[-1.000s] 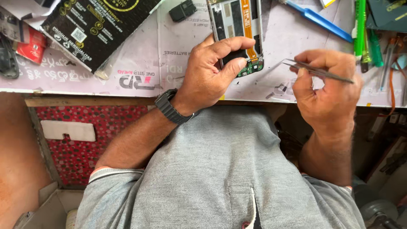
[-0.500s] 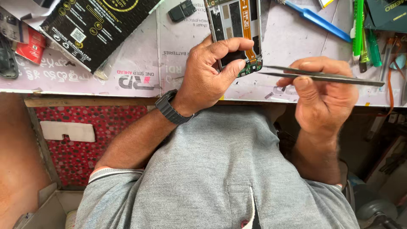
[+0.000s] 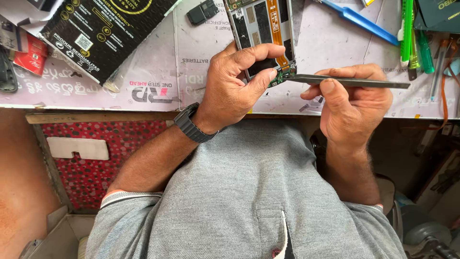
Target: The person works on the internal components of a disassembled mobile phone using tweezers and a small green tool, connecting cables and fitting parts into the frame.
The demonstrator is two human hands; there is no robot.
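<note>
Your left hand (image 3: pixel 235 86) pins the opened grey smartphone (image 3: pixel 262 29) on the tabletop (image 3: pixel 330 48) while your right hand (image 3: pixel 352 103) pinches slim metal tweezers (image 3: pixel 345 81), tip touching the phone's lower green board, likely mid-repair.

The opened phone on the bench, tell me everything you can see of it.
The opened phone lies flat on the pale mat, back cover off, its top end cut off by the frame's edge. Inside show dark panels, a metal frame and an orange flex strip along one side, with a small green board at its near end. The left hand pins that end, thumb and forefinger curled over it. The tip of the tweezers, held by the right hand, touches the green board.
</note>
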